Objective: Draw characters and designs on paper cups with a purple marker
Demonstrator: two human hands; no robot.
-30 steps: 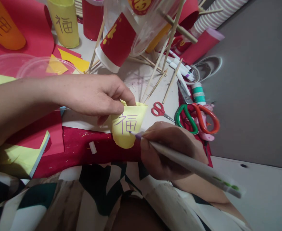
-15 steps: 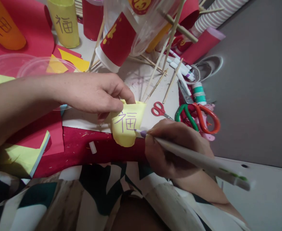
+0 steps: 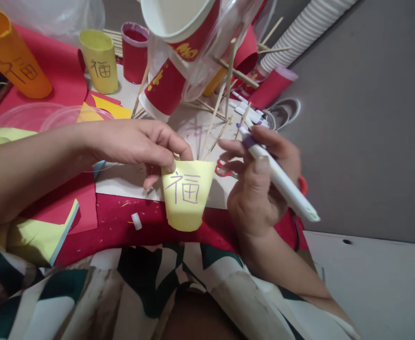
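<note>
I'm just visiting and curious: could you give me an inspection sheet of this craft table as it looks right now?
Surface: table, mostly covered with red paper sheets and scraps.
Job's things: yellow paper cup with a purple character written on it; marker pen, uncapped, purple tip.
Clutter: wooden sticks, red paper cups, a second yellow cup, orange cup, clear plastic lids, red scissors, spare markers.
Hands: left hand pinches the yellow paper cup's rim; right hand grips the marker pen, tip pointing up and off the cup.
Cables: nothing seen.
Surroundings: grey floor; stack of white cups.
</note>
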